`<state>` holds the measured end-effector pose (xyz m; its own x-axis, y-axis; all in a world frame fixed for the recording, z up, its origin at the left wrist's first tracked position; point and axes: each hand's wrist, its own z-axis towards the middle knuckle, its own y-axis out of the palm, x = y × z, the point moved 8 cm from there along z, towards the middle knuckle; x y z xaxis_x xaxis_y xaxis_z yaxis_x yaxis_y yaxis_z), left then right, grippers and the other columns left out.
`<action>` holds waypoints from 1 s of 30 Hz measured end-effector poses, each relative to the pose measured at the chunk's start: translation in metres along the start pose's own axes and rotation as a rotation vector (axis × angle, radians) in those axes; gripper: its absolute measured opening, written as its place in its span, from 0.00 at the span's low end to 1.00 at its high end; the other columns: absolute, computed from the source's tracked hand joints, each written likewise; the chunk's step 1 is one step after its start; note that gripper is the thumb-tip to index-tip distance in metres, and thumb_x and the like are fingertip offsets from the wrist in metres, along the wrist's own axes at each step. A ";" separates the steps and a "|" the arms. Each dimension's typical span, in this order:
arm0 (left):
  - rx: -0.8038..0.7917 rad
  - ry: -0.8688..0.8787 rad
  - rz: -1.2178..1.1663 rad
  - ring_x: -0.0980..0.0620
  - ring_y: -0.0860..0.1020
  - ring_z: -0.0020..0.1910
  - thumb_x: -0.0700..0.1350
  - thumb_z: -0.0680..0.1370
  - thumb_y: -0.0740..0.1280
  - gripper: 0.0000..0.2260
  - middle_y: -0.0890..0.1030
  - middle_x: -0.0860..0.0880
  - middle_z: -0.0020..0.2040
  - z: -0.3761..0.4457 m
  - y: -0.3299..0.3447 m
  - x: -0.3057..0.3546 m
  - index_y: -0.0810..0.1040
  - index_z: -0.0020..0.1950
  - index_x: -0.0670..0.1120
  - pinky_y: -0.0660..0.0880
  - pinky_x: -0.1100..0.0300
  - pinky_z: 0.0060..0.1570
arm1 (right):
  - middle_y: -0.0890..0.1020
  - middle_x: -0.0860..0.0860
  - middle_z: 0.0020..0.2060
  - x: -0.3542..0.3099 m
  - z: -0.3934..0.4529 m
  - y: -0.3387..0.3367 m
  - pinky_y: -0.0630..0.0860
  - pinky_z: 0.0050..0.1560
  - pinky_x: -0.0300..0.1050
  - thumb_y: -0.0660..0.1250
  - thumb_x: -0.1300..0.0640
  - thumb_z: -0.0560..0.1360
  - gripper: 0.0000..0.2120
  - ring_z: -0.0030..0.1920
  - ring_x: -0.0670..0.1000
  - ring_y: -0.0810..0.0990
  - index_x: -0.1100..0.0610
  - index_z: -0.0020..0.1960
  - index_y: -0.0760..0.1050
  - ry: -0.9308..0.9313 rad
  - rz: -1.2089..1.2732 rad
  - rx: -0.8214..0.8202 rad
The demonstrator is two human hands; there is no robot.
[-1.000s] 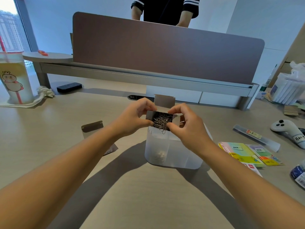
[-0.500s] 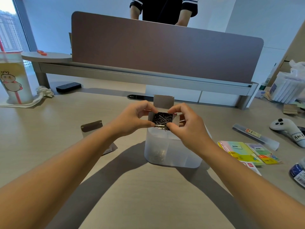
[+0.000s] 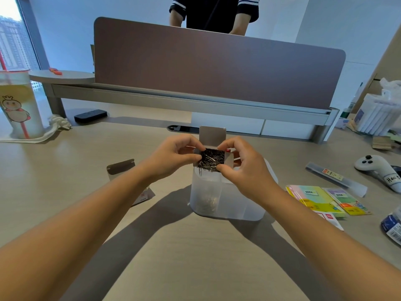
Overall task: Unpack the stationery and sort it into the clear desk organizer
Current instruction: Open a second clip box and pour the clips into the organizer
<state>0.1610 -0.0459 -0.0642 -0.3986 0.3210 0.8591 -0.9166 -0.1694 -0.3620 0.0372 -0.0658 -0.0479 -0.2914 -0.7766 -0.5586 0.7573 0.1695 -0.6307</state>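
A small grey cardboard box (image 3: 212, 136) with its flap up is full of silver paper clips (image 3: 211, 160). My left hand (image 3: 173, 156) and my right hand (image 3: 245, 168) both pinch the box by its sides, tilted just above the clear desk organizer (image 3: 227, 205). A few clips hang over the box's lower edge into the organizer's left compartment, where some clips lie at the bottom.
An opened empty cardboard box (image 3: 128, 181) lies left of the organizer. Sticky note packs (image 3: 314, 198), a pencil lead case (image 3: 335, 178), a white controller (image 3: 377, 170) and a tape roll (image 3: 392, 225) sit to the right. A drink cup (image 3: 18, 105) stands far left. A person stands behind the divider (image 3: 217, 66).
The box of clips stays held over the organizer; a few clips have slid lower over its front edge. Both hands have barely shifted.
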 end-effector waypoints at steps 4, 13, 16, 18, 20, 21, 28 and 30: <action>0.007 -0.004 0.000 0.56 0.77 0.43 0.30 0.73 0.63 0.12 0.76 0.50 0.43 0.000 -0.001 0.000 0.73 0.41 0.48 0.78 0.71 0.40 | 0.71 0.48 0.48 -0.001 0.000 0.001 0.67 0.42 0.18 0.67 0.64 0.71 0.13 0.42 0.41 0.70 0.59 0.54 0.70 -0.003 -0.022 -0.006; 0.046 0.008 0.009 0.56 0.77 0.42 0.29 0.72 0.64 0.13 0.76 0.50 0.42 0.001 -0.004 0.001 0.73 0.40 0.48 0.78 0.69 0.42 | 0.71 0.47 0.48 -0.004 -0.001 0.000 0.66 0.44 0.18 0.68 0.64 0.70 0.12 0.43 0.40 0.69 0.60 0.53 0.72 -0.028 -0.031 -0.020; 0.045 0.016 0.006 0.55 0.77 0.43 0.29 0.71 0.64 0.13 0.76 0.50 0.42 0.001 -0.004 0.003 0.73 0.40 0.48 0.78 0.67 0.43 | 0.70 0.47 0.48 -0.005 -0.001 0.000 0.66 0.45 0.18 0.69 0.63 0.70 0.13 0.43 0.42 0.69 0.60 0.53 0.72 -0.029 -0.037 -0.029; 0.044 0.022 0.010 0.55 0.77 0.43 0.29 0.71 0.64 0.13 0.76 0.50 0.43 0.000 -0.003 0.003 0.73 0.40 0.48 0.78 0.66 0.44 | 0.70 0.47 0.49 -0.005 -0.001 0.001 0.66 0.45 0.18 0.69 0.63 0.70 0.13 0.43 0.41 0.70 0.59 0.53 0.72 -0.031 -0.037 -0.037; 0.044 0.026 0.017 0.55 0.77 0.44 0.29 0.71 0.65 0.13 0.76 0.49 0.43 0.000 -0.004 0.003 0.73 0.40 0.48 0.78 0.65 0.45 | 0.70 0.47 0.49 -0.005 0.000 0.002 0.66 0.45 0.17 0.69 0.63 0.70 0.13 0.44 0.42 0.70 0.59 0.53 0.72 -0.028 -0.037 -0.047; 0.045 0.026 0.018 0.54 0.77 0.44 0.29 0.71 0.65 0.13 0.76 0.49 0.44 -0.001 -0.004 0.002 0.73 0.40 0.48 0.78 0.65 0.45 | 0.70 0.47 0.50 -0.005 0.000 0.003 0.66 0.45 0.17 0.69 0.63 0.70 0.13 0.46 0.42 0.69 0.59 0.53 0.72 -0.026 -0.038 -0.051; 0.045 0.004 -0.014 0.56 0.78 0.44 0.29 0.71 0.64 0.13 0.77 0.50 0.44 0.000 -0.002 0.001 0.73 0.39 0.47 0.78 0.68 0.44 | 0.70 0.47 0.50 -0.005 -0.002 0.000 0.67 0.45 0.19 0.68 0.63 0.70 0.13 0.48 0.44 0.69 0.60 0.54 0.72 -0.028 -0.031 -0.038; 0.039 0.002 -0.018 0.56 0.78 0.45 0.28 0.71 0.64 0.13 0.77 0.50 0.45 0.000 -0.001 0.000 0.73 0.39 0.47 0.78 0.68 0.44 | 0.70 0.47 0.49 -0.006 -0.002 -0.001 0.67 0.44 0.19 0.68 0.63 0.70 0.13 0.47 0.43 0.69 0.60 0.54 0.72 -0.034 -0.039 -0.041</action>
<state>0.1620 -0.0455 -0.0634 -0.3818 0.3265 0.8647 -0.9220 -0.1993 -0.3319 0.0374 -0.0600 -0.0452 -0.2999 -0.8031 -0.5149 0.7211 0.1625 -0.6735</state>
